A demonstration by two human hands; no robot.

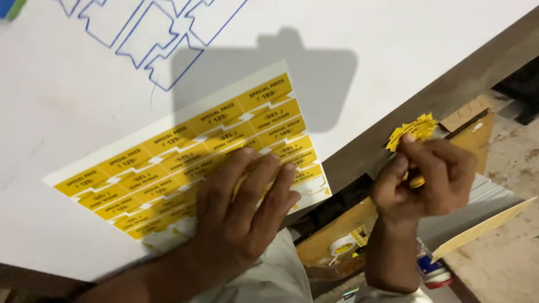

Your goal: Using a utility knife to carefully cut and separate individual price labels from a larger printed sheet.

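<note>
A sheet of yellow die-cut labels lies at an angle on the white table. My left hand presses flat on the sheet's near right part, fingers spread over the labels. Off the table's edge, my right hand is closed around a small bunch of peeled yellow labels that sticks up above the fingers. Part of the bunch is hidden inside the fist.
Blue outlines of label shapes are drawn on the table at the top left. The table's brown edge runs diagonally. Below it are a roll of tape, a yellow board and a dusty floor.
</note>
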